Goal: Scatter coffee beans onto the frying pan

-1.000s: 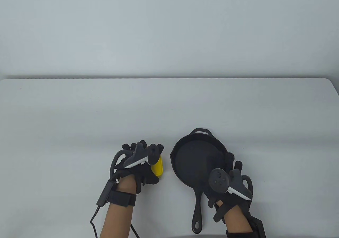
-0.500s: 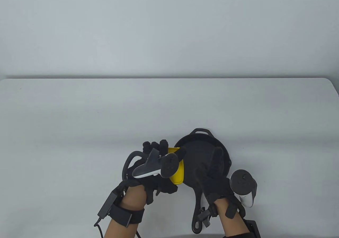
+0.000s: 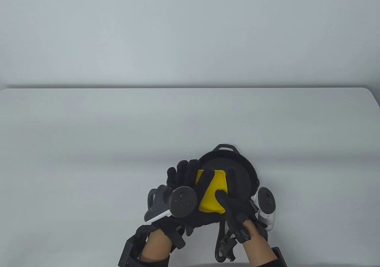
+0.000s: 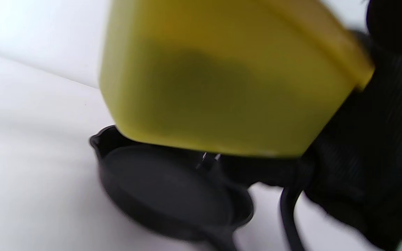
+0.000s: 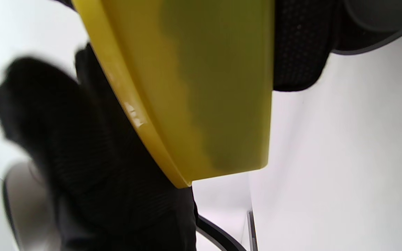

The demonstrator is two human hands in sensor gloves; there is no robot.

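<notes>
A black frying pan (image 3: 237, 166) is seen resting on the white tabletop (image 3: 89, 136), near its front edge, with the handle pointing toward the person. A yellow container (image 3: 212, 194) is held tilted above the pan, gripped by the curled fingers of the left hand (image 3: 190, 195) and the right hand (image 3: 237, 210). Coffee beans cannot be made out, perhaps because the wrist views are blurred.

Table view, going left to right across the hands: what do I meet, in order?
Left hand with its tracker → yellow container held over the frying pan → right hand → its tracker.
</notes>
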